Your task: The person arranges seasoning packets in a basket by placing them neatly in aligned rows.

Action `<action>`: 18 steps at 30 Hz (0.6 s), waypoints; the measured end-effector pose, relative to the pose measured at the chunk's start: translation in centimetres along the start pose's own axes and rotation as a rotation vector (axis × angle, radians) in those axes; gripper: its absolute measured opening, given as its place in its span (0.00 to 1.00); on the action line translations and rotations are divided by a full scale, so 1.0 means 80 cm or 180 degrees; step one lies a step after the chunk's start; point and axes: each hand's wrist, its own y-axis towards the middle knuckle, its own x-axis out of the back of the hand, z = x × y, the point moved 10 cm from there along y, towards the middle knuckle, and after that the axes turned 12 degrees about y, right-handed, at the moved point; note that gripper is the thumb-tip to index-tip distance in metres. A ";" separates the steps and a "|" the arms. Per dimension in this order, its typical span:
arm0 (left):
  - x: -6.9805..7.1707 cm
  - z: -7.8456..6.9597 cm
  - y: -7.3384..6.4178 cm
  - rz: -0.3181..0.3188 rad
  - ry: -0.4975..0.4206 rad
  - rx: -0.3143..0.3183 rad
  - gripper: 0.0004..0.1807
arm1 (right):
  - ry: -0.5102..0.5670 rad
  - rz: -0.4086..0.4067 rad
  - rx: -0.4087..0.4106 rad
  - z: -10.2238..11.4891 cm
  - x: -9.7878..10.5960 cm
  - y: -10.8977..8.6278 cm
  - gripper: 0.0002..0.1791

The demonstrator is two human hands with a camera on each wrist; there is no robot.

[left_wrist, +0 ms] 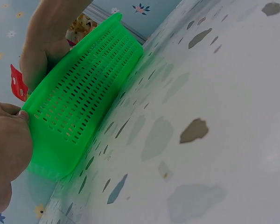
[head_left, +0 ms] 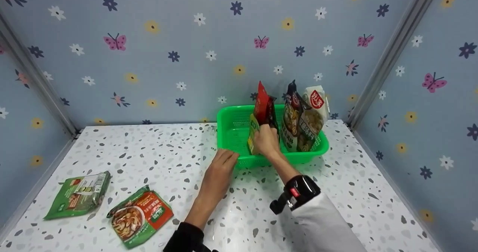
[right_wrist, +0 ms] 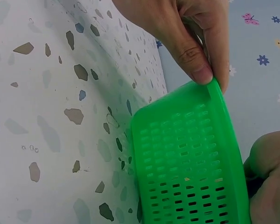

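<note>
A green perforated plastic basket (head_left: 274,159) stands against the back wall. My left hand (head_left: 220,166) pinches its front left corner, with the thumb outside the rim in the right wrist view. My right hand (head_left: 267,140) reaches over the front rim and grips a green-and-yellow food packet (head_left: 253,127) upright in the basket, the fingertips hidden. Right behind that hand stand a red packet (head_left: 262,102) and a dark packet (head_left: 272,112). At the basket's right end lean a dark noodle-picture pouch (head_left: 291,121) and a white-topped pouch (head_left: 313,114).
Two green packets lie flat at the left of the speckled table (head_left: 149,151): one with a clear window (head_left: 80,196), the other with a red panel and a bowl picture (head_left: 140,218). Flower-patterned walls (head_left: 209,39) enclose the table at the back and both sides.
</note>
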 end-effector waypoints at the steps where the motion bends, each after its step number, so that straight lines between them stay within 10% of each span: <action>1: 0.000 0.000 0.000 0.0013 -0.0006 0.0006 0.12 | -0.0029 0.0035 -0.0059 -0.001 -0.001 0.000 0.26; 18: -0.001 0.000 0.000 -0.0071 -0.0002 -0.0028 0.09 | 0.0221 0.0162 0.0012 -0.031 -0.008 0.016 0.26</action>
